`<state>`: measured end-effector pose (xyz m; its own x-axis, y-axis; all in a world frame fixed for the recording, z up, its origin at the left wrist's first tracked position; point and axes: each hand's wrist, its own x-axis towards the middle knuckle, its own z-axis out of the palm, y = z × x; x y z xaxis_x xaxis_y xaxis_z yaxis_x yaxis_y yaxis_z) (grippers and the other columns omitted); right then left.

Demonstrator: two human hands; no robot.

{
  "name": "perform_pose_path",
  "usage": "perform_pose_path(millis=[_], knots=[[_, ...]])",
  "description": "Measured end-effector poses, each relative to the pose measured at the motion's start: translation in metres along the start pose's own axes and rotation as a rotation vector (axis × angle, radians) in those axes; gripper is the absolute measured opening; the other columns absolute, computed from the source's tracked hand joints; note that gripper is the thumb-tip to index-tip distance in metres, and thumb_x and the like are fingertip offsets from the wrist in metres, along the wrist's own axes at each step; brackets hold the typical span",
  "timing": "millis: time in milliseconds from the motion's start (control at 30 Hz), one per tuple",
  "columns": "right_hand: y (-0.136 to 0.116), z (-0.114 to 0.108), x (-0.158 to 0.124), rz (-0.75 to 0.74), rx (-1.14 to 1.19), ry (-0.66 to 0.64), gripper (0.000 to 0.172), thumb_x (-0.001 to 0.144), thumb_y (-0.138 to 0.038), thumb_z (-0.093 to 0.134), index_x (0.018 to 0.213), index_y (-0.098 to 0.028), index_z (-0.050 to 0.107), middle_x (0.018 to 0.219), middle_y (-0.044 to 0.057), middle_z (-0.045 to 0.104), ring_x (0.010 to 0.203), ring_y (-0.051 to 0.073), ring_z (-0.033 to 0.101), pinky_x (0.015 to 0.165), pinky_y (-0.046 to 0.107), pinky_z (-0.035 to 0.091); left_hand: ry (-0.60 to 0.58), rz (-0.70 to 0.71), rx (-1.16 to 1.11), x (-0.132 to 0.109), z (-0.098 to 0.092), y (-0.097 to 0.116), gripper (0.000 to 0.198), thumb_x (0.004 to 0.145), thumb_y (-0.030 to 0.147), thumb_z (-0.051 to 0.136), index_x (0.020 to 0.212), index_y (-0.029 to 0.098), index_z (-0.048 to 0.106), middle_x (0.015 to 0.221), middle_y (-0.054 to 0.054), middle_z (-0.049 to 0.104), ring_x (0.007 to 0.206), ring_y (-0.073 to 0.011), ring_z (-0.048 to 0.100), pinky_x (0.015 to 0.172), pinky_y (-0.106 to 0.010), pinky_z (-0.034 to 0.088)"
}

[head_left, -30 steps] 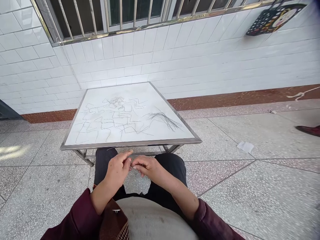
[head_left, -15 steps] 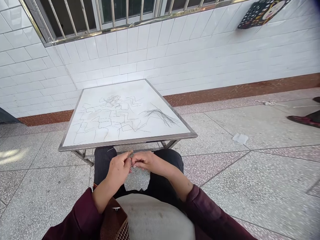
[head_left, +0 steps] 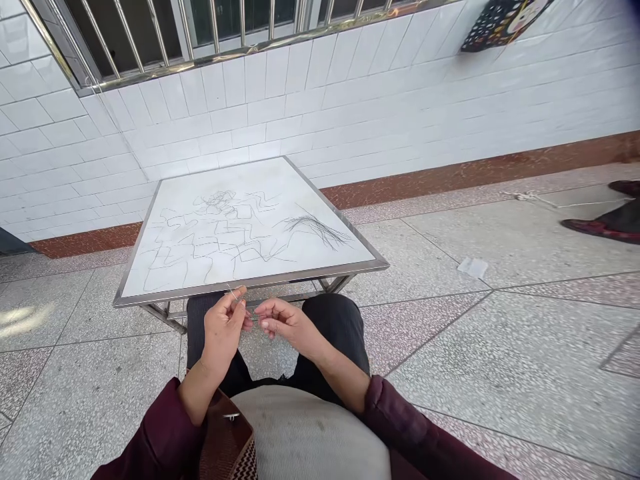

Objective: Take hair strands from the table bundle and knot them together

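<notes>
My left hand [head_left: 224, 325], over my lap just in front of the table edge, pinches a thin wire [head_left: 232, 291] between thumb and fingers. One end of the wire sticks up past the fingertips. My right hand [head_left: 287, 325] is a short gap to the right, its fingers curled towards the thumb. A faint strand runs across the gap to its fingertips. On the white tabletop [head_left: 145, 248] lie many bent, zigzag wires [head_left: 220, 230], with a tangled clump [head_left: 216, 199] of them towards the back. A loose bundle of straighter dark wires [head_left: 320, 229] lies at the right.
The low metal-framed table stands against a white tiled wall [head_left: 240, 120] below a barred window [head_left: 215, 27]. On the floor to the right are a white scrap [head_left: 473, 268], a pale cord [head_left: 533, 197] and another person's shoes [head_left: 597, 231]. A patterned bag [head_left: 500, 25] hangs at upper right.
My hands have come apart; they were touching before. The left hand has shifted a little left, and the wire now stands up from its fingers. The view has turned slightly.
</notes>
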<state>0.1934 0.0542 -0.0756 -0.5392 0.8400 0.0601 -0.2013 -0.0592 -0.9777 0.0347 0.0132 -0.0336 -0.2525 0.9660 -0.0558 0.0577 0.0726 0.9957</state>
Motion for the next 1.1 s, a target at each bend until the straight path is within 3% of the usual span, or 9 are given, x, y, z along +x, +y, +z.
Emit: perform_pose_path(millis=[133,300,633,833,967,1100], knots=[[0.000,0.015,0.000,-0.011,0.046,0.084,0.029,0.085,-0.047,0.064,0.089,-0.019,0.064,0.072,-0.001,0.063,0.060,0.010,0.056,0.055,0.024,0.048,-0.028,0.065,0.084,-0.003,0.000,0.001,0.039,0.087,0.037,0.059,0.121,0.018,0.065,0.067,0.003,0.061,0.058,-0.0129,0.064,0.062,-0.026,0.057],[-0.004,0.015,0.000,0.023,0.110,0.129,0.032,0.083,-0.049,0.066,0.082,-0.018,0.061,0.070,-0.002,0.061,0.058,0.008,0.054,0.051,0.021,0.045,-0.165,0.162,0.180,-0.006,-0.001,-0.002,0.047,0.091,0.032,0.053,0.138,0.023,0.053,0.078,0.001,0.061,0.067,-0.0134,0.064,0.072,-0.028,0.057],[-0.007,0.014,0.001,0.098,-0.057,0.170,0.039,0.079,-0.057,0.065,0.075,-0.019,0.060,0.063,-0.003,0.060,0.051,0.010,0.053,0.045,0.023,0.045,-0.193,0.168,0.381,0.004,-0.002,-0.017,0.053,0.088,0.023,0.051,0.142,0.022,0.048,0.073,0.003,0.056,0.063,-0.0125,0.057,0.067,-0.026,0.053],[-0.002,0.012,0.003,0.100,-0.007,0.174,0.035,0.078,-0.055,0.067,0.080,-0.020,0.061,0.067,-0.003,0.060,0.052,0.010,0.052,0.048,0.025,0.044,-0.195,0.032,0.291,0.009,0.003,-0.018,0.057,0.087,0.026,0.052,0.142,0.018,0.046,0.071,0.005,0.053,0.057,-0.0121,0.059,0.062,-0.028,0.054],[0.000,0.010,0.004,0.045,0.119,0.165,0.029,0.076,-0.046,0.074,0.087,-0.020,0.066,0.073,-0.002,0.060,0.061,0.010,0.050,0.058,0.025,0.042,-0.213,0.028,0.241,0.008,0.007,-0.016,0.060,0.086,0.025,0.053,0.145,0.018,0.042,0.070,0.005,0.053,0.057,-0.0121,0.060,0.061,-0.028,0.054],[0.003,0.009,0.002,0.096,0.254,0.167,0.025,0.079,-0.043,0.073,0.084,-0.019,0.067,0.073,-0.001,0.058,0.064,0.010,0.049,0.060,0.024,0.039,-0.233,0.046,0.130,0.006,0.011,-0.016,0.058,0.088,0.024,0.051,0.145,0.020,0.042,0.075,0.004,0.057,0.064,-0.0123,0.061,0.065,-0.028,0.056]])
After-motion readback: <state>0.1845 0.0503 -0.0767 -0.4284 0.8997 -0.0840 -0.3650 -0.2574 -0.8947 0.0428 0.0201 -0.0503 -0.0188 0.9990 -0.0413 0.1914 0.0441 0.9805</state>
